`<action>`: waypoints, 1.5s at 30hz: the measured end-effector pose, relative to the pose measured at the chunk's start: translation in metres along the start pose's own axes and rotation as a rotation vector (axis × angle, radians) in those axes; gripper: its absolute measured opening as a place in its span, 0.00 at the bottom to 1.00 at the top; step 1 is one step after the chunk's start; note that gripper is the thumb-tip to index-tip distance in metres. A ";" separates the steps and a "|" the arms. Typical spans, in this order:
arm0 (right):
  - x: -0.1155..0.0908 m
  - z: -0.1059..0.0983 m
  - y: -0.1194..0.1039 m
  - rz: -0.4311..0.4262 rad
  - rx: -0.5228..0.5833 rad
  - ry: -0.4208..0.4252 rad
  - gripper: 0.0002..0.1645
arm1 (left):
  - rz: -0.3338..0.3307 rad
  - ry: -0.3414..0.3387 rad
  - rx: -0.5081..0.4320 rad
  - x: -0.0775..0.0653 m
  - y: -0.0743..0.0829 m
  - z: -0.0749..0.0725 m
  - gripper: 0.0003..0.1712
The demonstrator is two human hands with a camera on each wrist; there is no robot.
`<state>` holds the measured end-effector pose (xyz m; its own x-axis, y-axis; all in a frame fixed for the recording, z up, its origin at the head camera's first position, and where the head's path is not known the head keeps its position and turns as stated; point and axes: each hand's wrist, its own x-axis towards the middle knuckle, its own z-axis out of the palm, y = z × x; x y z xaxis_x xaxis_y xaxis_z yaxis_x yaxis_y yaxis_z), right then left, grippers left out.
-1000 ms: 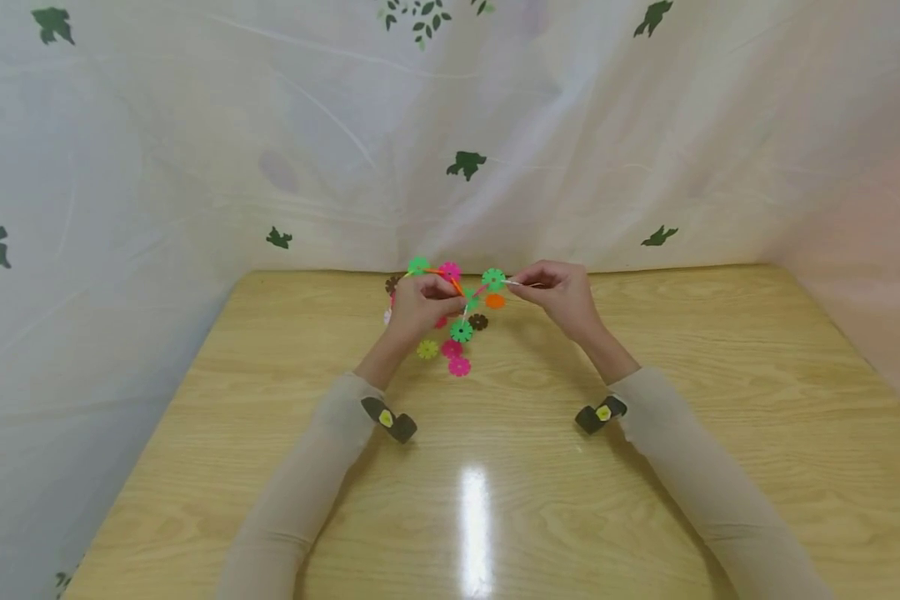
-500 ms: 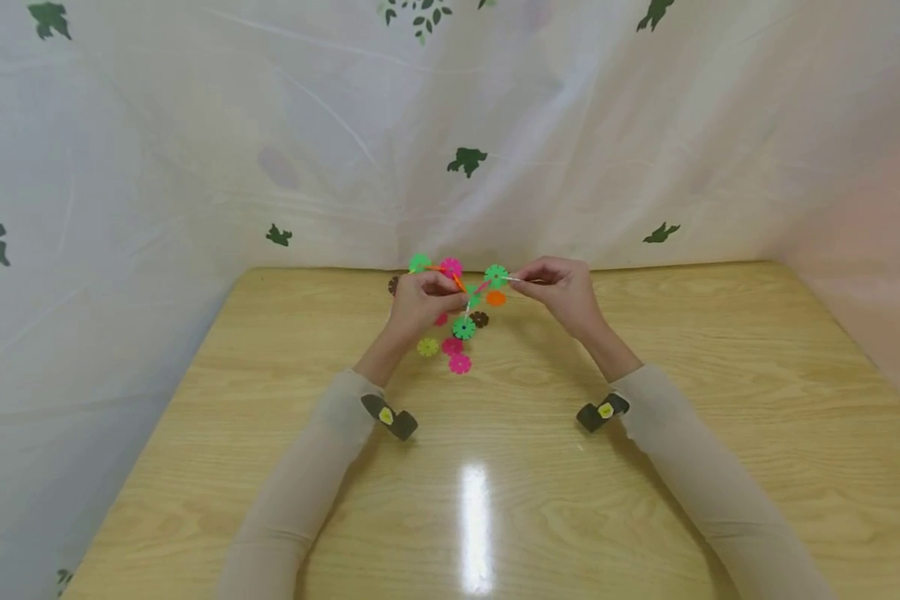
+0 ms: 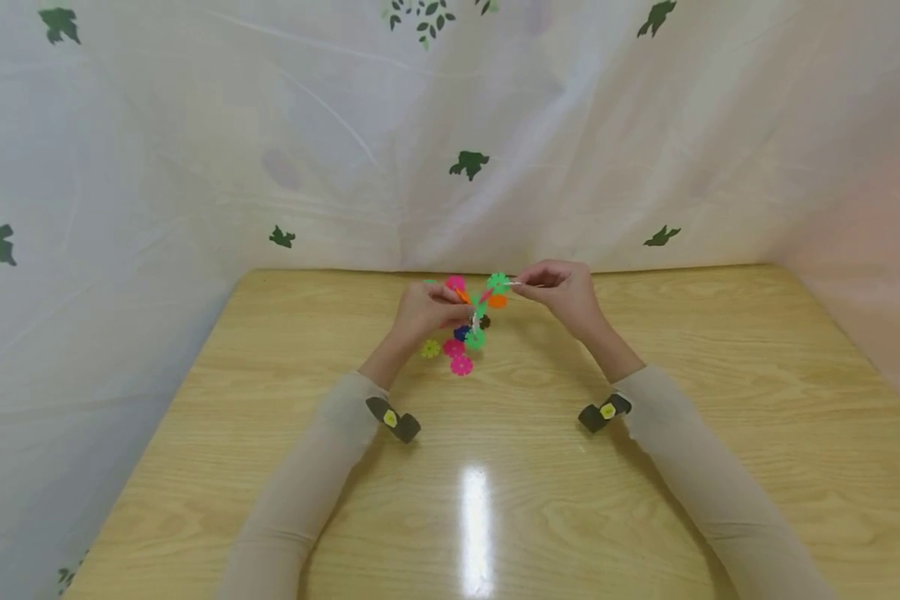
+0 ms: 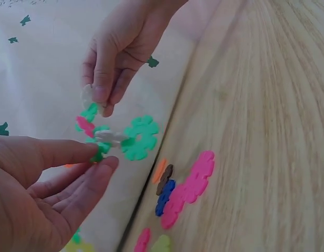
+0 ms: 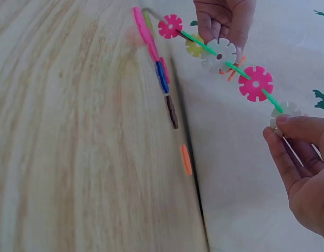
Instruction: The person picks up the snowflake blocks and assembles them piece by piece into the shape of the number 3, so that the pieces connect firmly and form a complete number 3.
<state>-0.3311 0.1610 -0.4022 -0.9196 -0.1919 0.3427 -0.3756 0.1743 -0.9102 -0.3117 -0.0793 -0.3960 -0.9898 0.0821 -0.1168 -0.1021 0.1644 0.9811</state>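
Chain of interlocked, flower-shaped plastic discs in green, pink, white and orange [image 5: 247, 88], held above a wood-grain table [image 3: 540, 483] between a person's two hands. Its long axis slants from the left hand [image 3: 426, 312] rightward and away from the person to the right hand [image 3: 562, 285]. There, thumb and fingers pinch the chain's white end disc [image 5: 292, 109]. The left hand pinches a green joint disc [image 4: 102, 148] with thumb and index finger; a short branch leads from it toward the person, ending in a free green disc [image 3: 475, 340]. Both hands touch the chain, so neither is nearer. Below the chain lie a loose orange disc [image 3: 497, 302] and a loose blue disc [image 5: 162, 77].
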 end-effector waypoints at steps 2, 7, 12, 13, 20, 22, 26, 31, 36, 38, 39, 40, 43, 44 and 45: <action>0.000 0.001 0.001 0.005 -0.001 -0.008 0.11 | -0.015 -0.025 0.071 -0.001 0.001 -0.003 0.08; 0.000 0.001 0.002 0.005 0.002 -0.026 0.11 | -0.042 -0.152 0.177 -0.003 0.009 -0.019 0.10; 0.000 -0.003 0.000 0.021 0.011 -0.065 0.12 | -0.043 -0.289 0.246 -0.010 0.025 -0.040 0.13; 0.000 -0.004 0.000 0.025 0.020 -0.081 0.12 | -0.035 -0.311 0.264 -0.011 0.027 -0.044 0.13; -0.001 -0.009 -0.004 0.055 0.076 -0.224 0.07 | 0.133 -0.294 0.203 -0.012 0.033 -0.044 0.09; -0.001 -0.009 -0.006 0.054 0.078 -0.267 0.06 | 0.169 -0.284 0.159 -0.011 0.030 -0.037 0.09; 0.000 -0.005 -0.008 0.058 0.088 -0.337 0.07 | 0.166 -0.314 0.133 -0.009 0.023 -0.024 0.12; 0.005 0.005 -0.011 0.060 0.111 -0.382 0.07 | 0.113 -0.363 0.116 -0.008 0.019 -0.018 0.14; 0.011 0.016 -0.015 0.066 0.104 -0.395 0.06 | 0.084 -0.340 0.082 -0.005 0.016 -0.021 0.14; 0.013 0.019 -0.017 0.074 0.104 -0.390 0.06 | 0.079 -0.330 0.069 -0.004 0.015 -0.023 0.14; 0.015 0.021 -0.017 0.079 0.103 -0.387 0.06 | 0.076 -0.324 0.064 -0.003 0.014 -0.023 0.15; 0.016 0.022 -0.018 0.079 0.101 -0.385 0.06 | 0.073 -0.318 0.057 -0.002 0.013 -0.024 0.14; 0.018 0.025 -0.020 0.077 0.088 -0.377 0.08 | 0.060 -0.299 0.043 0.000 0.012 -0.025 0.15; 0.019 0.025 -0.020 0.073 0.079 -0.375 0.08 | 0.057 -0.291 0.038 0.001 0.012 -0.026 0.15; 0.020 0.025 -0.020 0.068 0.068 -0.374 0.08 | 0.054 -0.284 0.033 0.001 0.012 -0.026 0.15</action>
<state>-0.3386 0.1291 -0.3827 -0.8322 -0.5230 0.1841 -0.2950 0.1367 -0.9457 -0.3166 -0.1027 -0.3808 -0.9255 0.3631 -0.1074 -0.0419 0.1836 0.9821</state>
